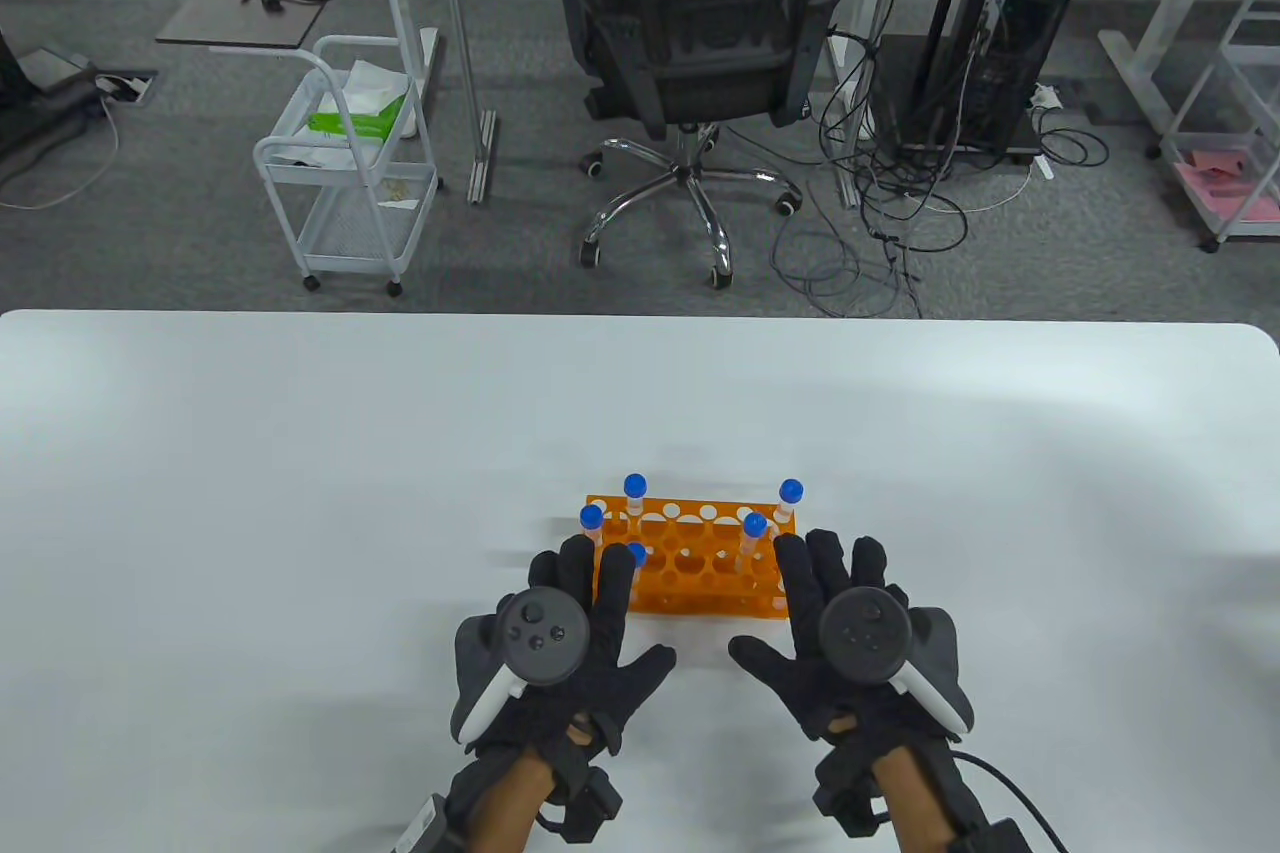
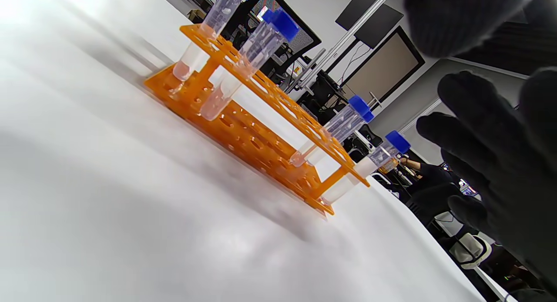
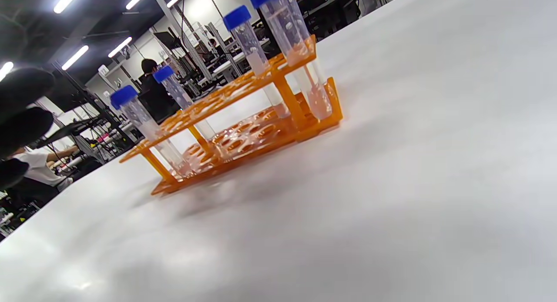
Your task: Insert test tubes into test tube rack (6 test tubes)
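Both hands are flat-ish and spread, holding nothing. The left hand sits palm down with its fingers reaching over the rack's near-left corner; whether they actually touch the plastic I can't tell from above. The right hand is just beside the rack's right end, fingers splayed and pointing to 12 o'clock, thumb sticking out toward 9. In the left wrist view the gloved fingers hang open on the right side with clear air between them and the rack.

The rack is orange, sitting flat on the table, a bit right of centre and close to the near edge. Blue-capped tubes stand in it: one at the far-left corner, one at the far-right corner, one on the left end, one toward the right, and one peeking out next to the left fingers. That's five I can count from above; a sixth may be hidden under the hand. Most holes in the middle are open.

Room-wise, from the rack there's a wide white tabletop out to 9, 12 and 3 o'clock. Past the far edge at 12 there's an office chair, with a white cart at around 10 to 11.
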Available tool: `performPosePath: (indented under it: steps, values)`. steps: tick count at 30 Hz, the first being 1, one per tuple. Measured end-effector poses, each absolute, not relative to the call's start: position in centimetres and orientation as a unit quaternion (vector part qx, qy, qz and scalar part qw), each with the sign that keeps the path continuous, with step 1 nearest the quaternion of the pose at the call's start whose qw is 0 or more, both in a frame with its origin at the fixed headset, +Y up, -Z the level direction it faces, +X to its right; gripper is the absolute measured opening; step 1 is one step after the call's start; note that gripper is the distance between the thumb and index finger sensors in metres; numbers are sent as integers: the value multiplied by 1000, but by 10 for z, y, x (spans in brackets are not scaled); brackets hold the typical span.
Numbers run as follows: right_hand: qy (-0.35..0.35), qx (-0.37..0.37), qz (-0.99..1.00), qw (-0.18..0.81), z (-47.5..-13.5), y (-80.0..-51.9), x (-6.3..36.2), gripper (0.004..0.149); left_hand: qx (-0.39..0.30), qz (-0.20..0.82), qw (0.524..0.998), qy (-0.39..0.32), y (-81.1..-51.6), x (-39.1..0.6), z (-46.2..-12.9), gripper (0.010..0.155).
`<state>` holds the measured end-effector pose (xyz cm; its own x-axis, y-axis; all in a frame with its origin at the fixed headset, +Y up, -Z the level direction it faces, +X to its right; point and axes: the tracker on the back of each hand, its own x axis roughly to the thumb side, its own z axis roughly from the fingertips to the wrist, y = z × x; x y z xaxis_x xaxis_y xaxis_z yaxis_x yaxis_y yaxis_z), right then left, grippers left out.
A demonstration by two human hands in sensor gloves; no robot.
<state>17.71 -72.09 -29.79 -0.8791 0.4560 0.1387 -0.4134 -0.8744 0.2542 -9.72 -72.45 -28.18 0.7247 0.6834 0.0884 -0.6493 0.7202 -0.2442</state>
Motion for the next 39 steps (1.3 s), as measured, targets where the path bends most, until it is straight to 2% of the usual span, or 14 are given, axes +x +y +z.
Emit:
performPosePath:
  steps: [39]
  values:
    - [120, 92, 965, 214, -297, -721, 171, 97, -108, 329, 936, -72, -727, -99, -282, 87]
